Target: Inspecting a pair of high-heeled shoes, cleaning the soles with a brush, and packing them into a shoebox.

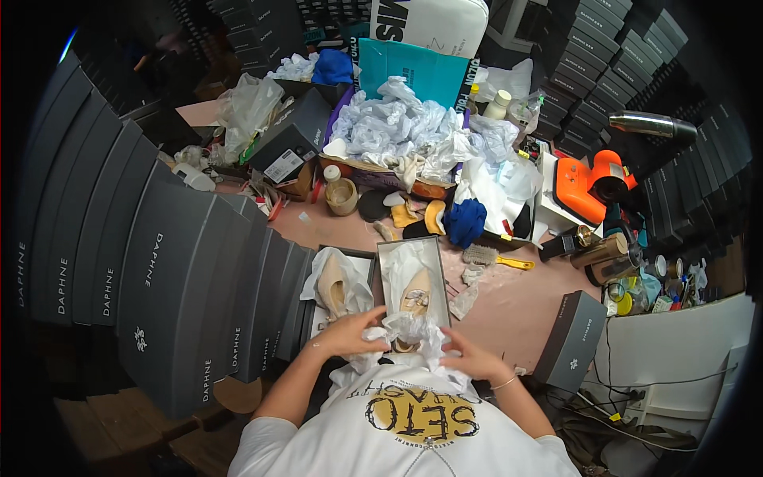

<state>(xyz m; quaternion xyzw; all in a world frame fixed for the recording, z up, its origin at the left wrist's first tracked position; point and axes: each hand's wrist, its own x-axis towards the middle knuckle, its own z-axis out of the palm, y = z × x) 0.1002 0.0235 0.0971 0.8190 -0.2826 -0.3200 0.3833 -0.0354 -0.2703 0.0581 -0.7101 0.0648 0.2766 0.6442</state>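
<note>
From above the person's head, both hands meet at the near end of an open grey shoebox (pixel 413 246) on the pink worktop (pixel 509 302). The left hand (pixel 348 334) curls its fingers into crumpled white tissue paper (pixel 413 330) at the box's near edge, gripping a fold of it. The right hand (pixel 469 358) comes in from the other side with fingers bent and spread, touching the same paper; whether it pinches it or only presses, I cannot tell. A thin bracelet sits on that wrist.

Inside the box lies a beige pointed shoe (pixel 417 290) with a small buckle ornament, toe pointing away from the person, its heel end hidden by the tissue. Just left of the box, its lid (pixel 343 258) lies open side up, holding a second beige shoe (pixel 332 288) on more paper.

To the left stands a curved row of grey shoeboxes (pixel 159 262). Beyond the box are a heap of white paper (pixel 397 127), a blue cloth (pixel 465 221) and a yellow-handled brush (pixel 497 258). An orange machine (pixel 592 184) sits to the right, and another grey box (pixel 572 338) near the right elbow.
</note>
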